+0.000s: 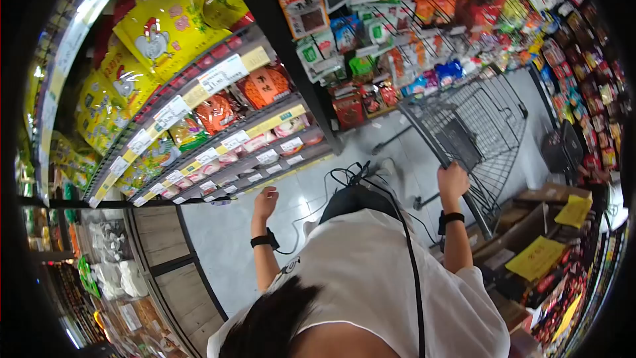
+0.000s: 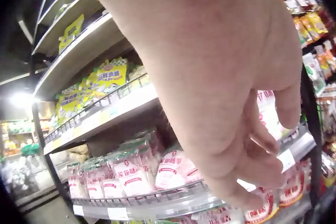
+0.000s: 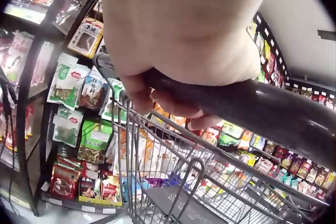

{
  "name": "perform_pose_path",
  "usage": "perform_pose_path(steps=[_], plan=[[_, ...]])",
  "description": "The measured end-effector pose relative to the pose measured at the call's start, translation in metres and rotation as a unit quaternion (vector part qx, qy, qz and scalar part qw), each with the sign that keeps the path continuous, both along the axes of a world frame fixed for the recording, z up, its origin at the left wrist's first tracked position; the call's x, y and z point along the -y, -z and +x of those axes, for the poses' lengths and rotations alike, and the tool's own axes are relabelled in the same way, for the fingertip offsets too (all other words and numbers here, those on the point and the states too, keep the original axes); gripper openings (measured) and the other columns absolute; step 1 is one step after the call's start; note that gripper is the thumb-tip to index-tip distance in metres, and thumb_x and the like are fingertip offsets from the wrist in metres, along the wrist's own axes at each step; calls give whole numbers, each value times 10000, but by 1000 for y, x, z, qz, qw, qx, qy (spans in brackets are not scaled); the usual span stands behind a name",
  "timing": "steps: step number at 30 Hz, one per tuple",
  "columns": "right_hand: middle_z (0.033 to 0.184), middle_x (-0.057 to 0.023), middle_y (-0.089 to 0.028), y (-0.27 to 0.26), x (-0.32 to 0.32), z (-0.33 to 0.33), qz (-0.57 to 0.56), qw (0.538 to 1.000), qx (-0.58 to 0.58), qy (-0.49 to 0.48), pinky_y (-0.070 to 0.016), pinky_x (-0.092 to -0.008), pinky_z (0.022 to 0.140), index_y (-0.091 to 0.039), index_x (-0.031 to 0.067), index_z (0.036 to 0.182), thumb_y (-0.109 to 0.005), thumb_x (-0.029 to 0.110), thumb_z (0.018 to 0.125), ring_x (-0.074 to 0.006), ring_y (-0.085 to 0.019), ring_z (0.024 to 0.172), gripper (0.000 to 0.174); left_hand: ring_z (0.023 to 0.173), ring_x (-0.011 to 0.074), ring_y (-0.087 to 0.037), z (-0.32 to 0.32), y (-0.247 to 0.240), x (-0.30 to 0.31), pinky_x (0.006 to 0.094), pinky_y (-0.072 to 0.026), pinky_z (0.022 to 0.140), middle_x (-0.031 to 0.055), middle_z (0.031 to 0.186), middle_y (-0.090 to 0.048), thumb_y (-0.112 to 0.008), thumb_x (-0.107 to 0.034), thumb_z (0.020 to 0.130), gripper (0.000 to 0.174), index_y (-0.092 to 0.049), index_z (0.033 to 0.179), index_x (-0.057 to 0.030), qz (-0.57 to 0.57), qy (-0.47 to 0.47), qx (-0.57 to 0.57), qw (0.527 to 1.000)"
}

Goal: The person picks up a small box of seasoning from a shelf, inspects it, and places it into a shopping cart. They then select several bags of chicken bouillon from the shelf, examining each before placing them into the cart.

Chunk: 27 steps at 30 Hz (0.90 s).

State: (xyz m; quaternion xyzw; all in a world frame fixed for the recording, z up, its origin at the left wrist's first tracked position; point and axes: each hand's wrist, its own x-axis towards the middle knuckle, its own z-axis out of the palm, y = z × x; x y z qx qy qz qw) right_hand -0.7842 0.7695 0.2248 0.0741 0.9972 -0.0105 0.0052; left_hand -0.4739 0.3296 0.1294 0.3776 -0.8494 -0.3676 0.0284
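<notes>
The right hand (image 1: 454, 182) grips the handle of a wire shopping cart (image 1: 487, 126); in the right wrist view its fingers (image 3: 173, 106) curl round the thick dark handle (image 3: 252, 106). Hanging beside the shelves, the left hand (image 1: 265, 204) holds nothing, its fingers loosely bent. The left wrist view shows that hand (image 2: 210, 87) large in front of shelves with white-and-pink packets (image 2: 131, 174). A black band (image 1: 265, 240) is round each wrist.
Curved shelves with yellow bags (image 1: 159, 33) stand at the left. Hanging packets (image 1: 298, 3) line the rack ahead. Cardboard boxes (image 1: 523, 219) with yellow signs (image 1: 535, 256) are at the right. A black cable (image 1: 414, 272) runs down the white shirt.
</notes>
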Motion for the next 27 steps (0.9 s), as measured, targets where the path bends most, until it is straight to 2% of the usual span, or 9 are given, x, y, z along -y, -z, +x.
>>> perform_pose_path(steps=[3, 5, 9, 13, 17, 19, 23, 27], plan=[[791, -137, -670, -3, -2, 24, 11, 1000, -9, -14, -509, -411, 701, -638, 62, 786, -670, 313, 690, -319, -646, 780, 271, 791, 284, -660, -5, -1, -10, 355, -513, 709, 141, 848, -675, -630, -199, 806, 236, -621, 1006, -74, -35, 29, 21, 999], [768, -125, -663, 5, -8, 33, 7, 998, -41, -46, -503, -410, 698, -627, 66, 764, -670, 301, 678, -314, -637, 750, 253, 810, 287, -657, -8, 16, -7, 361, -510, 719, 144, 856, -673, -633, -190, 803, 235, -617, 1003, -67, -56, 37, -23, 997], [738, -109, -650, 7, -17, 42, -10, 992, -88, -86, -491, -409, 692, -606, 70, 730, -663, 284, 665, -302, -621, 714, 230, 837, 289, -654, -37, -2, -37, 364, -506, 736, 154, 891, -668, -627, -188, 807, 241, -609, 1007, -55, -43, 64, -31, 997], [813, -125, -656, 9, -24, 27, -40, 995, -35, -87, -495, -403, 738, -596, 52, 775, -666, 280, 703, -301, -628, 802, 249, 846, 296, -652, -63, -7, -74, 366, -505, 741, 168, 904, -663, -617, -178, 814, 240, -601, 1018, -51, -30, 74, 4, 997], [776, -121, -646, 12, -35, 12, -58, 990, -18, -130, -499, -415, 692, -575, 53, 836, -637, 265, 741, -307, -633, 719, 240, 829, 307, -653, -87, -6, -111, 369, -509, 722, 177, 880, -662, -605, -167, 822, 236, -596, 1026, -48, 4, 141, -24, 990], [779, -130, -646, 11, -41, 1, -80, 986, 28, -145, -502, -431, 689, -569, 52, 866, -633, 268, 752, -312, -639, 722, 252, 815, 310, -654, -94, -16, -126, 370, -512, 712, 177, 874, -663, -604, -168, 824, 236, -596, 1029, -51, -7, 136, -12, 991], [737, -169, -646, 15, -67, -22, -134, 951, 111, -256, -513, -459, 603, -554, 31, 887, -585, 291, 797, -342, -647, 693, 277, 797, 312, -658, -95, -44, -157, 371, -518, 704, 178, 880, -665, -610, -174, 822, 243, -597, 1032, -52, -27, 85, 15, 996], [798, -139, -659, 2, -71, -12, -121, 957, 126, -232, -499, -440, 666, -563, 60, 913, -628, 265, 791, -306, -655, 747, 247, 810, 291, -654, -71, -44, -173, 354, -511, 713, 156, 891, -664, -608, -185, 831, 221, -607, 1021, -71, 1, 98, 40, 994]])
